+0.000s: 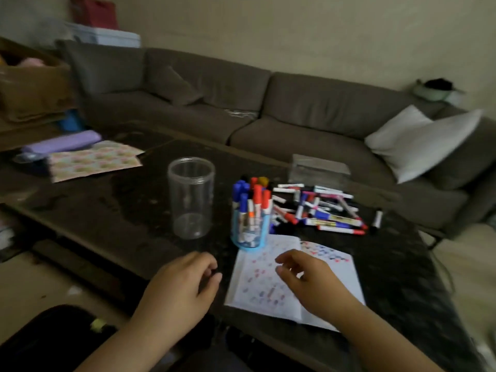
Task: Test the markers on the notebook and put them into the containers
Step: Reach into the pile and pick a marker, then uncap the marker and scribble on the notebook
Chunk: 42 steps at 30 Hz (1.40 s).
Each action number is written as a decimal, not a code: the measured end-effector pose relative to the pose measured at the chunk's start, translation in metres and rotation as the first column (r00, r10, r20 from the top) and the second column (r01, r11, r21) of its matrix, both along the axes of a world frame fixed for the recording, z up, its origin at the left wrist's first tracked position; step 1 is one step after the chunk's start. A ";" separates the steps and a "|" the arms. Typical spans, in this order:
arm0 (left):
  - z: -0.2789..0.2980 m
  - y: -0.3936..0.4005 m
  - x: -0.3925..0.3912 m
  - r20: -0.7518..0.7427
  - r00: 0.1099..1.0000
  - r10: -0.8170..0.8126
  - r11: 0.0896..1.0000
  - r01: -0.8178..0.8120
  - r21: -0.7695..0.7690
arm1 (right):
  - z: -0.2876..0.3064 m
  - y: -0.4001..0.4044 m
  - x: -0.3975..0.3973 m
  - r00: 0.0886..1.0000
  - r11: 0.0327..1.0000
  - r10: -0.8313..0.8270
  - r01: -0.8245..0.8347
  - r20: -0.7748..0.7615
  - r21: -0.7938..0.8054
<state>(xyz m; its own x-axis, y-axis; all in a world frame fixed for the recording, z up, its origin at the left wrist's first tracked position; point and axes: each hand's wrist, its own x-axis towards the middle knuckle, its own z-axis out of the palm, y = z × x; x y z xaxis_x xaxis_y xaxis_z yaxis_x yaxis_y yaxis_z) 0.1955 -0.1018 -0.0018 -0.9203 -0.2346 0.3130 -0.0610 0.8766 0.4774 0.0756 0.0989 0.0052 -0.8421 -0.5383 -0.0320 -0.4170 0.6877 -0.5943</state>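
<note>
Both hands hover low over the near edge of the dark table (107, 210), palms down, forearms reaching in from below. The left hand (179, 285) sits over bare tabletop, fingers loosely curled with nothing in them. The right hand (308, 277) is above the open notebook (257, 285), its fingers bent and slightly spread, also holding nothing; whether it touches the page is unclear. The two hands are apart, with the notebook's left page showing between them, covered in small colored scribbles.

Just beyond the right hand's fingertips stands a blue cup (251, 232) full of upright markers with blue and red caps. Beyond the left hand stands a clear jar (191, 197), with nothing inside. Farther out past the right hand lies a loose pile of markers (322, 210), and behind it a clear box (318, 169).
</note>
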 end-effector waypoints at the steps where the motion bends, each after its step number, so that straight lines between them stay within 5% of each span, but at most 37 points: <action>1: 0.003 0.011 -0.016 -0.014 0.999 -0.044 0.999 0.044 -0.009 | 0.000 0.017 -0.010 0.998 0.998 -0.058 0.058 -0.012 0.007; 8: -0.002 0.100 -0.116 -0.098 0.968 -0.233 0.969 0.239 0.061 | -0.014 0.099 -0.070 0.926 0.926 -0.376 0.374 0.034 0.046; 14: -0.018 0.139 -0.171 0.006 0.959 -0.283 0.955 0.281 0.097 | -0.037 0.128 -0.115 0.893 0.890 -0.450 0.446 0.019 0.098; 20: -0.043 0.120 -0.183 0.007 0.977 -0.211 0.970 0.208 0.129 | -0.055 0.081 -0.153 0.955 0.952 -0.293 0.295 -0.039 0.079; 24: -0.046 0.112 -0.185 -0.035 0.987 -0.160 0.978 0.163 0.132 | -0.064 0.032 -0.176 0.963 0.983 -0.159 0.174 -0.215 0.052; 29: -0.052 0.103 -0.186 -0.003 0.991 -0.137 0.980 0.136 0.143 | -0.074 -0.009 -0.202 0.926 0.974 -0.199 0.224 -0.321 0.043; 34: -0.050 0.105 -0.184 -0.026 0.991 -0.131 0.977 0.133 0.164 | -0.074 -0.022 -0.216 0.932 0.939 -0.181 0.259 -0.314 0.225; 42: -0.046 0.106 -0.181 -0.015 0.998 -0.068 0.971 0.069 0.228 | -0.043 0.027 -0.162 0.879 0.921 -0.386 0.352 -0.279 -0.166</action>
